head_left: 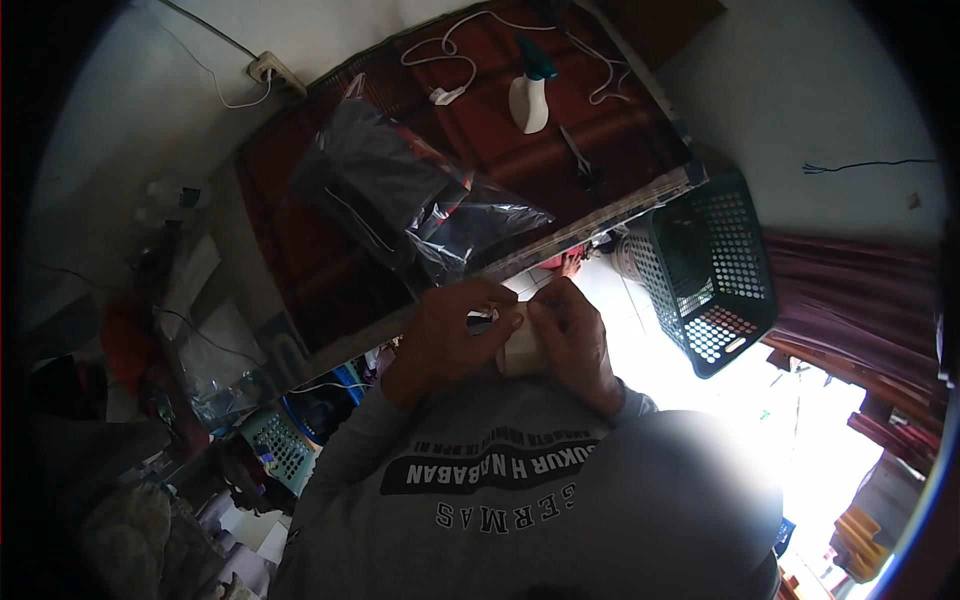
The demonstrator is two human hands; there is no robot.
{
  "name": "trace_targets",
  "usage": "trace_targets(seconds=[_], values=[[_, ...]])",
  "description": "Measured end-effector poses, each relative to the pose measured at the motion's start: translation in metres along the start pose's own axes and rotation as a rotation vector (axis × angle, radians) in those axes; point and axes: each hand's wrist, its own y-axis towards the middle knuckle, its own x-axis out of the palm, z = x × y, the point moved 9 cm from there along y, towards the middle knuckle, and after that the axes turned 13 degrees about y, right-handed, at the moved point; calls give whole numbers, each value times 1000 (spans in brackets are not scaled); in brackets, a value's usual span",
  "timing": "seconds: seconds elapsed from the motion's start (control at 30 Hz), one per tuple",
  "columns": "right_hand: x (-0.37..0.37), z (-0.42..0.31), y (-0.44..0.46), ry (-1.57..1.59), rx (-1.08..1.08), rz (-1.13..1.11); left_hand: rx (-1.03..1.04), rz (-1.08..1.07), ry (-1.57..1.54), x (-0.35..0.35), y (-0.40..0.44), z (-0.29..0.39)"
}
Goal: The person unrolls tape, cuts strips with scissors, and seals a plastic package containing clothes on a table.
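Close to my chest, my left hand and my right hand meet around a small pale, cream-coloured flat-sided thing. Both sets of fingers are bent and pinch at its upper edge; its kind does not show clearly. Just beyond the hands, a dark folded garment in clear plastic wrap lies on a table with a dark red cover. Glossy loose plastic spreads from it toward the table's near edge.
On the table are a white spray bottle with a green head, scissors and a white cable with plug. A dark green basket stands right of the table. A power socket is at the back. A teal basket sits lower left.
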Motion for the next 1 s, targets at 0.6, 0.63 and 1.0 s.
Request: trace_targets(seconds=[0.6,0.63,1.0], values=[[4,10,-11,65,37,-178,289,285,183,15,-4,22],[6,9,-10,68,36,-179,283,285,192,15,-3,21],[12,18,-3,182,43,-199,260,344,99,17,-2,8]])
